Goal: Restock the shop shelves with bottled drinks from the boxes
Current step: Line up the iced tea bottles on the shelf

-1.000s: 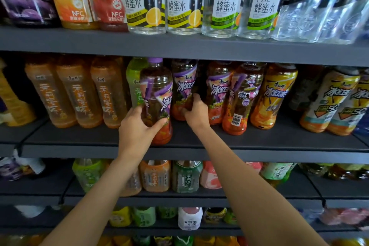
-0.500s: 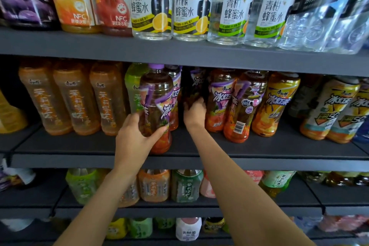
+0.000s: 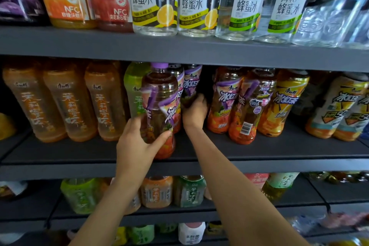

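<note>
A purple-capped iced tea bottle (image 3: 159, 102) stands near the front edge of the dark middle shelf (image 3: 279, 152). My left hand (image 3: 137, 144) grips its lower half, thumb across the front. Right behind it a second purple-labelled bottle (image 3: 189, 84) sits deeper in the row, and my right hand (image 3: 194, 113) wraps round its lower part. Both arms reach up from the bottom of the view.
More purple and yellow iced tea bottles (image 3: 247, 106) stand to the right, orange tea bottles (image 3: 61, 102) and a green one (image 3: 135, 90) to the left. Clear honey-water bottles (image 3: 155, 2) fill the shelf above. Lower shelves hold green and orange bottles (image 3: 157, 191).
My right hand has carried the rear purple bottle leftward and deeper, in behind the front one. My left hand keeps hold of the front bottle. The camera has moved closer.
</note>
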Available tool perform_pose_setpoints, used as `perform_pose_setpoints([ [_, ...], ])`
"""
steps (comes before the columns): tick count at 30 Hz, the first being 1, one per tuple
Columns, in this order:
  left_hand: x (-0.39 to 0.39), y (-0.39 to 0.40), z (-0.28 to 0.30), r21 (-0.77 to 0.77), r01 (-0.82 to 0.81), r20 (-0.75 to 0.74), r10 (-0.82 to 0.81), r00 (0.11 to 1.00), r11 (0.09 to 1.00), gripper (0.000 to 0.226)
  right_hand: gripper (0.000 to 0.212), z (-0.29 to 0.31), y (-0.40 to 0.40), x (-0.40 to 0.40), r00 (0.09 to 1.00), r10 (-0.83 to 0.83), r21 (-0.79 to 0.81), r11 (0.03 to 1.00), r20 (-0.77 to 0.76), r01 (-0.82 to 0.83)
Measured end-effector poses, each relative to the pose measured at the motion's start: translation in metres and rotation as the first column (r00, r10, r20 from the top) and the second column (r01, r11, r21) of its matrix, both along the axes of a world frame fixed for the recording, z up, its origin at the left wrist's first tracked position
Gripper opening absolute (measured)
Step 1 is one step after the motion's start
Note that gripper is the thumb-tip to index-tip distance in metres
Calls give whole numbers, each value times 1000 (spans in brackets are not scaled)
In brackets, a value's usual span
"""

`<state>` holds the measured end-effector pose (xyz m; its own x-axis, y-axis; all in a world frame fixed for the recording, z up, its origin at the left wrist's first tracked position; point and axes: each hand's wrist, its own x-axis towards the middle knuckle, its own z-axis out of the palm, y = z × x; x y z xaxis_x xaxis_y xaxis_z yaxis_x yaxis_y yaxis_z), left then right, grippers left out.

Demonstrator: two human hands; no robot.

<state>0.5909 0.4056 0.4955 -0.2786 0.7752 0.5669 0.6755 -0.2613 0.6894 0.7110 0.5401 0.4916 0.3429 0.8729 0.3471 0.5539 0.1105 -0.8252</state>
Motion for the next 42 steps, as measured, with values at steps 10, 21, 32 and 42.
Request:
perform_pose_setpoints([
  [10,2,-1,1,-7,4,-7,-4,1000,1000,63,50,8,-18,9,992,80,49,996,-101,-75],
  [21,4,-5,7,-46,15,-6,-15,1000,999,59,55,-1,-57,13,899,436,-28,900,40,-436],
  [32,13,15,6,-95,97,26,-95,995,991,54,56,1,-54,41,954,301,-56,952,4,-300],
  [42,38,33,5,-120,150,31,-147,989,981,59,55,5,-57,53,908,392,-123,918,145,-377],
])
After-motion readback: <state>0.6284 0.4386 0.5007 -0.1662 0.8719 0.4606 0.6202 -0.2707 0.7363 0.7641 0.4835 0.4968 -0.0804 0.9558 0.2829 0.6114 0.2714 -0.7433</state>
